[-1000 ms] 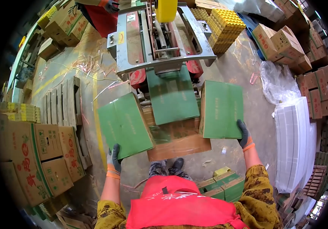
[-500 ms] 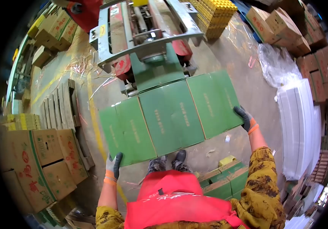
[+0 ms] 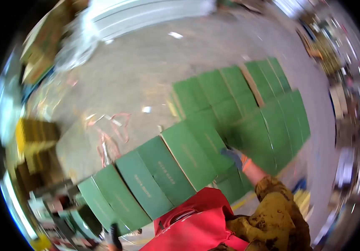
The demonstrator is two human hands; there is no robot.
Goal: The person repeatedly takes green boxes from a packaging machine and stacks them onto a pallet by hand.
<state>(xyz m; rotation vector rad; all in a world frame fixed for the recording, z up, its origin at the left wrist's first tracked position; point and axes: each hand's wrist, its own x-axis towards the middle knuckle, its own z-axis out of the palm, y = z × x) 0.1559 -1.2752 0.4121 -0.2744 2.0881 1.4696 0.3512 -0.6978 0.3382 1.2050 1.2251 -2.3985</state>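
Note:
Three green cardboard boxes (image 3: 155, 178), side by side in a row, are held between my two gloved hands in front of the red apron. At the near left end, my left hand (image 3: 114, 237) grips the outer box, partly cut off by its edge. My right hand (image 3: 232, 158) presses the far right end, fingers closed against the box side. Just beyond that hand lies a larger stack of green boxes (image 3: 213, 90), blurred by motion. The right end of the held row overlaps the stack in view; whether they touch I cannot tell.
A machine (image 3: 69, 213) stands at the lower left. Yellow stacked trays (image 3: 35, 136) are at the left. Pink and white straps (image 3: 111, 138) litter the concrete floor. Long white wrapped packs (image 3: 146, 14) lie along the top, with plastic film (image 3: 77, 50) beside them.
My body and view have turned right, carrying the row of boxes away from the machine. The stack of green boxes is now in front of my right hand.

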